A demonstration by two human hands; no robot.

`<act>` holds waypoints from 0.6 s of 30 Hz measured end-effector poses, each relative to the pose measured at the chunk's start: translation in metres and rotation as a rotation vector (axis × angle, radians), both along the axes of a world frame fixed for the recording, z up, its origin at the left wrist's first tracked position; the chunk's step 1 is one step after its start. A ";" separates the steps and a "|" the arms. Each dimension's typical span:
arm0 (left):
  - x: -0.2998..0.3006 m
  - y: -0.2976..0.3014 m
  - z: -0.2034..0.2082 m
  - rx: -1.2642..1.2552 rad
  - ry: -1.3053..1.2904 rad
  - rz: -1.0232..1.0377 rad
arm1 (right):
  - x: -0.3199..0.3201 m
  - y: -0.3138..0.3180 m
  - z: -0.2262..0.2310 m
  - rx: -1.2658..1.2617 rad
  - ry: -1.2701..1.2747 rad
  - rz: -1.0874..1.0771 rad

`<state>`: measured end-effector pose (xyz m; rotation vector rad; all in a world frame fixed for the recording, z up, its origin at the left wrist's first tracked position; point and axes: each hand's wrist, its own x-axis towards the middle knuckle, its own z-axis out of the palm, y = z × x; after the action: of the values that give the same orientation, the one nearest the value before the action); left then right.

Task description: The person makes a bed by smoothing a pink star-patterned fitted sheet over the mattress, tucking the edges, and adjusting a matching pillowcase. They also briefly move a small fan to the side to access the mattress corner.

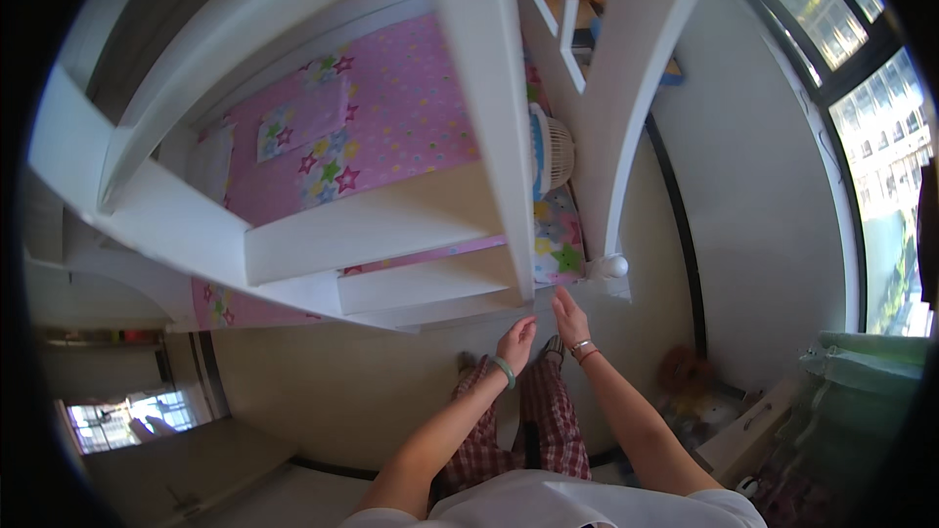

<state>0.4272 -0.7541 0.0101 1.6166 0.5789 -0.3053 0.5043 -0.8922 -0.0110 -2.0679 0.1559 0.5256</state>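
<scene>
Both my hands reach forward over the floor, palms turned toward each other with a small gap between them. My left hand (516, 342), with a green bangle at the wrist, has its fingers stretched out and holds nothing. Slightly farther forward, my right hand (570, 320) is empty too, its fingers straight; a silver bracelet and a red cord circle that wrist. Just beyond the fingertips is the lower edge of a white bunk bed with a ladder (430, 279). Its lower bunk carries a pink star-patterned sheet (406, 108) and a matching pillow (305, 119).
A fan with a pale round grille (556, 154) stands on the bed near the ladder. A white knob (611, 267) tops the bed's corner post. To the right are a wall, a window (880, 147), a green curtain (866, 381) and an orange plush toy (685, 372).
</scene>
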 end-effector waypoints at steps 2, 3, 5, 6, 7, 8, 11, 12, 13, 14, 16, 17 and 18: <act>-0.026 0.014 0.012 0.002 -0.017 0.008 | -0.020 0.009 0.005 -0.052 0.015 0.061; -0.037 0.020 0.014 -0.007 -0.023 0.010 | -0.031 0.016 0.004 -0.080 0.021 0.093; -0.062 0.043 0.019 -0.003 -0.013 0.007 | -0.056 0.038 0.001 -0.173 0.073 0.227; -0.076 0.054 0.025 0.008 0.005 0.001 | -0.070 0.050 -0.004 -0.225 0.099 0.295; -0.091 0.067 0.027 0.018 0.024 -0.004 | -0.086 0.065 -0.009 -0.270 0.100 0.369; -0.111 0.083 0.023 0.012 0.039 0.019 | -0.105 0.085 -0.013 -0.310 0.102 0.447; -0.172 0.128 0.008 0.043 -0.003 0.049 | -0.156 0.141 -0.028 -0.304 0.072 0.632; -0.193 0.150 0.000 0.019 -0.005 0.094 | -0.177 0.164 -0.031 -0.269 0.071 0.674; -0.218 0.174 -0.007 0.072 -0.015 0.114 | -0.198 0.188 -0.035 -0.232 0.071 0.710; -0.240 0.198 -0.012 0.119 -0.029 0.129 | -0.215 0.208 -0.037 -0.191 0.081 0.772; -0.275 0.244 -0.017 0.226 -0.032 0.153 | -0.245 0.256 -0.027 -0.213 0.077 0.852; -0.288 0.266 -0.018 0.287 -0.036 0.158 | -0.254 0.280 -0.024 -0.224 0.069 0.880; -0.302 0.290 -0.025 0.343 -0.080 0.169 | -0.263 0.306 -0.024 -0.204 0.077 0.881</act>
<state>0.1252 -0.4642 -0.0151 1.8841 0.7303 -0.0142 0.2413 -0.5859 -0.0351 -2.2508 -0.7182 1.1500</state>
